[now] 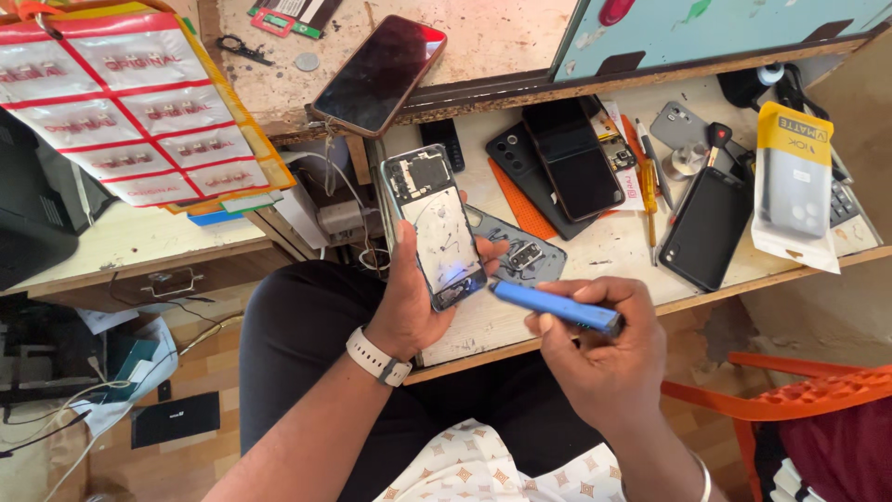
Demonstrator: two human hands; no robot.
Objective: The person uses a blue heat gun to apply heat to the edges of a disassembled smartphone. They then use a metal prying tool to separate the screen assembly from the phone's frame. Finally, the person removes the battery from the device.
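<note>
Phone (pixel 435 226), back cover off and internals exposed, gripped upright in the left hand (pixel 409 302) above the lap; the right hand (pixel 604 358) clasps a blue tool (pixel 556 308), tip just beside the phone's lower edge. Reassembly appears outstanding. Desk (pixel 595 256): scattered phones, a loose cover (pixel 520 253), screwdrivers; wooden floor below.

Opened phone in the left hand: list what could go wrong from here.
1. The left hand grips the opened phone by its edges over the lap; a slip might drop it, exposed insides up.
2. The blue tool in the right hand points at the phone's bare lower end and could scratch parts there.
3. The dark phone overhangs the upper shelf's edge above the desk; a bump might tip it off.
</note>
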